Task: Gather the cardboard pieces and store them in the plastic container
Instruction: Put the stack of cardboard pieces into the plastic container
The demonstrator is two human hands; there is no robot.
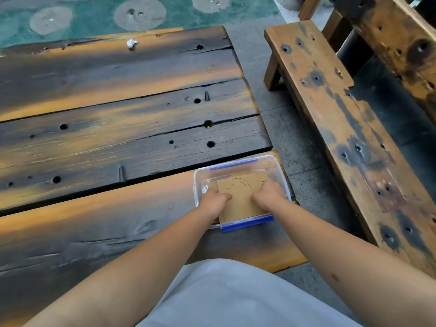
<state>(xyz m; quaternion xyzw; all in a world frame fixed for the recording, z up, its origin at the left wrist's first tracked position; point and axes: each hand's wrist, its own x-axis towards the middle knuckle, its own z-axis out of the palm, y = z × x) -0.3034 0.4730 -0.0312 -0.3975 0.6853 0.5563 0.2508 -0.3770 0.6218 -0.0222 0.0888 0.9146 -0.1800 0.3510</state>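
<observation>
A clear plastic container (278,165) with blue clasps stands at the right end of the wooden table's near plank. Brown cardboard pieces (243,201) with cut outlines lie stacked inside it, their near edge tilted up over the container's front rim. My left hand (213,202) grips the stack's left edge. My right hand (270,194) presses on its right side, fingers curled over the cardboard. Whatever lies under the stack is hidden.
The dark, orange-streaked wooden table (113,142) stretches left and away. A crumpled white paper scrap (131,43) lies near its far edge. A wooden bench (342,123) runs along the right, across a strip of grey pavement (290,138).
</observation>
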